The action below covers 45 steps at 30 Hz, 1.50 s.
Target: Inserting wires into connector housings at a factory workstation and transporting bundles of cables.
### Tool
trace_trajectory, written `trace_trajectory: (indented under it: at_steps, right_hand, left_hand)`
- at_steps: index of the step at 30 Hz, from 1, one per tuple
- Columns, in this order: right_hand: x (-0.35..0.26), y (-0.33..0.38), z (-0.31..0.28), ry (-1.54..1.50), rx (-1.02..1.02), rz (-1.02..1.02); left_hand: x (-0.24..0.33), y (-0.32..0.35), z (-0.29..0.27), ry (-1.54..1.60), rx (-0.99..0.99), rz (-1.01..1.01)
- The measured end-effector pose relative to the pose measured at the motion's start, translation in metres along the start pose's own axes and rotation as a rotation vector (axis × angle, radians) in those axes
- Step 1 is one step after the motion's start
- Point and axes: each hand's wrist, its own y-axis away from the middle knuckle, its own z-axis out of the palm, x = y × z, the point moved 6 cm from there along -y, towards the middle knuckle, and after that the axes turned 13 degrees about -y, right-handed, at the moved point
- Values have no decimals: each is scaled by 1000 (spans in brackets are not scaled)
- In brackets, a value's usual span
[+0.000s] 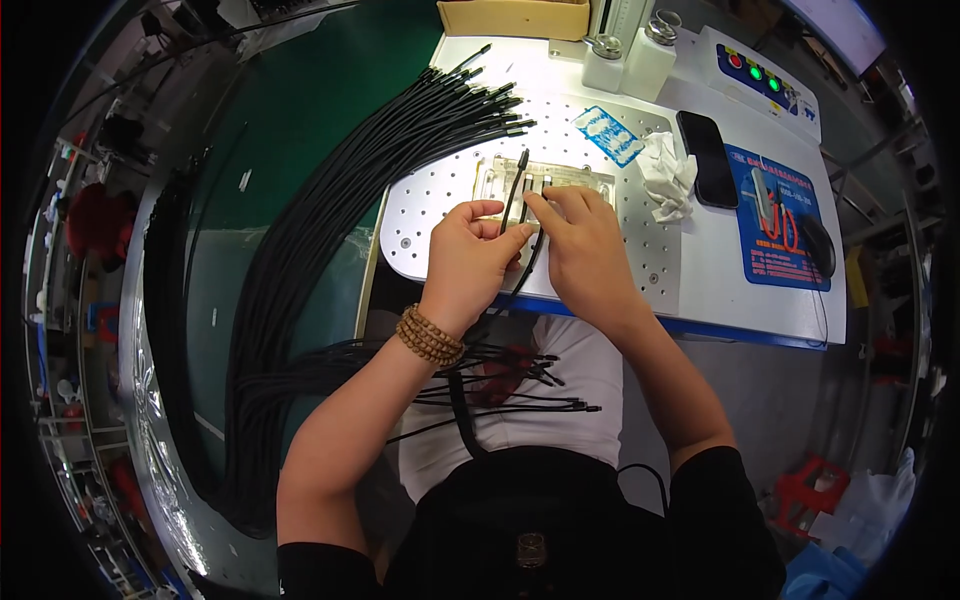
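Observation:
My left hand (470,250) pinches a black cable (516,190) between thumb and fingers, its connector end pointing away from me. Close beside it, my right hand (588,250) has its fingers bent over a second black cable (534,258), pressing near that cable's end. Both hands are over a pale fixture block (487,180) on a perforated metal plate (425,245). My right fingers hide part of the block and the tip of the second cable.
A thick bundle of black cables (330,190) spreads over the green surface at left; more cable ends (545,375) lie across my lap. To the right are a crumpled white cloth (666,178), a phone (707,160), a mouse (817,245), and a button box (765,80).

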Motion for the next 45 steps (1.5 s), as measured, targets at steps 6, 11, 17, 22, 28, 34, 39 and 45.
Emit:
trace_trajectory:
  at_steps: [6, 11, 17, 22, 28, 34, 39, 45]
  right_hand:
    - [0, -3, 5, 69, -18, 15]
    - [-1, -1, 5, 87, -10, -1]
    - [0, 1, 4, 88, 0, -15]
    - [0, 2, 7, 74, -8, -10]
    - [0, 2, 7, 89, -8, -5]
    - [-2, 3, 7, 98, -14, 2]
    - [-1, 2, 8, 100, -9, 2]
    - [-4, 2, 8, 99, -28, 14]
  left_hand:
    - [0, -11, -7, -195, -57, 55]
    - [9, -6, -18, -253, -21, 132]
    - [7, 1, -8, -273, -154, 76]
    - [12, -3, -6, -436, -134, 115]
    - [31, -5, 1, -941, -97, 288]
    - [37, -9, 0, -1008, -85, 327]
    - [37, -8, -3, -1014, -80, 307]
    - [36, -7, -5, -994, -55, 366]
